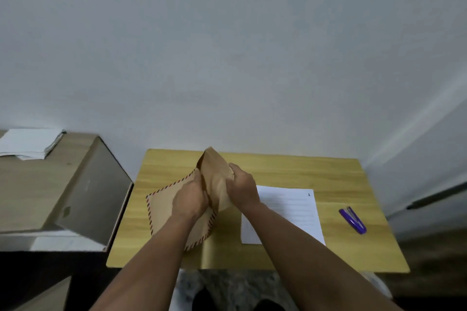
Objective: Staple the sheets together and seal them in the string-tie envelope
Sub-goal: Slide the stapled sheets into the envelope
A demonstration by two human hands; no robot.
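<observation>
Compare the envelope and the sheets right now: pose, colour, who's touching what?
The envelope is brown kraft with a red-striped border; the sheets are white with faint printed lines. The envelope is held with its flap raised by the left hand and right hand; the sheets lie flat, ungripped. Both are on the yellow table.

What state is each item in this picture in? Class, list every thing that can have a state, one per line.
envelope: flap lifted, mouth being opened, lying on the table
left hand: gripping the envelope at its mouth
right hand: gripping the raised flap
sheets: flat on the table, outside the envelope
stapler: lying on the table, untouched
cardboard box: open, beside the table
</observation>
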